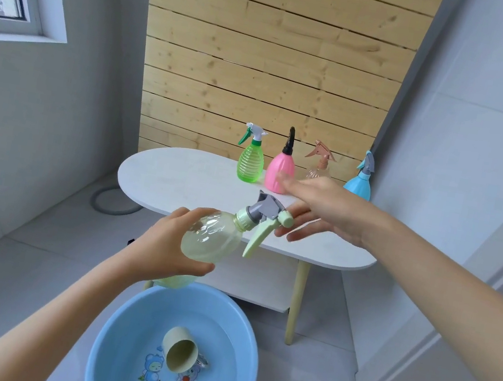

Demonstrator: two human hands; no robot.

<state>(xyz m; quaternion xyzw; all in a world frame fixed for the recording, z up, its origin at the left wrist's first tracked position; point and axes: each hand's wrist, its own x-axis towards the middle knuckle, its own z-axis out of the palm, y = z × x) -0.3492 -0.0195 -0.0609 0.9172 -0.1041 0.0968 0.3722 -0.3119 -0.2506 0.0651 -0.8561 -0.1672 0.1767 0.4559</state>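
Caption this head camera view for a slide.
Left hand holds a pale green spray bottle above a blue basin while the open right hand nears its nozzle.

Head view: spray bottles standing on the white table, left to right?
green ribbed clear-plastic spray bottle → pink plastic bottle with black nozzle → clear brownish bottle with tan trigger → light-blue plastic bottle with grey trigger

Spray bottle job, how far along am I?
Done: four bottles stand on the table. In hand: left hand grips the pale green bottle above the basin; right hand, open, reaches its spray head, still on. Left, probably: filling it using the cup in the basin.
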